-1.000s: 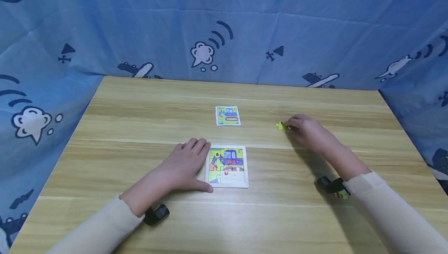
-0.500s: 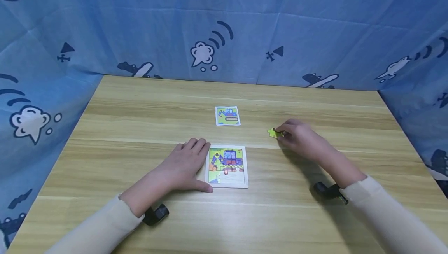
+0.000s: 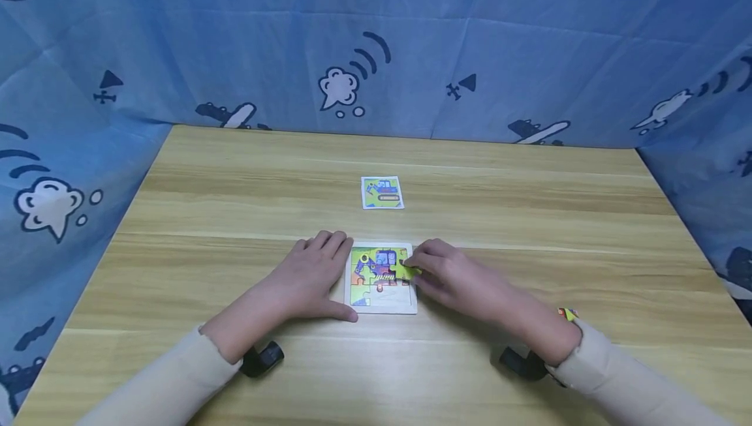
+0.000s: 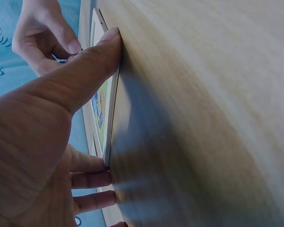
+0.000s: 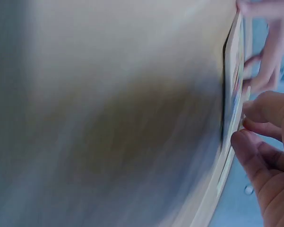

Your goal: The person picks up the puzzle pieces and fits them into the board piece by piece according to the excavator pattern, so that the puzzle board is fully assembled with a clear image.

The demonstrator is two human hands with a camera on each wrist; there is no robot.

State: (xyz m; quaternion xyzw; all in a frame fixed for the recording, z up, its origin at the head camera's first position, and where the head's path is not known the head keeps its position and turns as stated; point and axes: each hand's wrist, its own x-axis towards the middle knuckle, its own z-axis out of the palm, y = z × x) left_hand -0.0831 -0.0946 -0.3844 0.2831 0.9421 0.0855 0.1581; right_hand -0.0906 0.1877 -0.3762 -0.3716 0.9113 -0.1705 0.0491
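Note:
A square jigsaw puzzle tray [image 3: 391, 302] with a white border lies on the table, its picture of a blue digger partly filled with pieces and its lower right bare. My left hand [image 3: 308, 280] rests along the tray's left side, fingers extended at the upper corner and thumb [image 4: 101, 49] at the lower one. Between thumb and fingertips, my right hand [image 3: 461, 280] pinches a yellow-green puzzle piece [image 3: 402, 272] that overlaps the right part of the picture. In the right wrist view those fingers hide most of the piece.
A small picture card [image 3: 382, 192] showing the same digger lies beyond the tray. The wooden table [image 3: 247, 178] ends at a blue patterned curtain [image 3: 247, 54] at the back and sides. A black wrist camera [image 3: 262, 359] hangs at the left cuff.
My right hand has carried the yellow-green puzzle piece from the table's right side leftward and nearer, over the tray. The left hand has stayed where it was.

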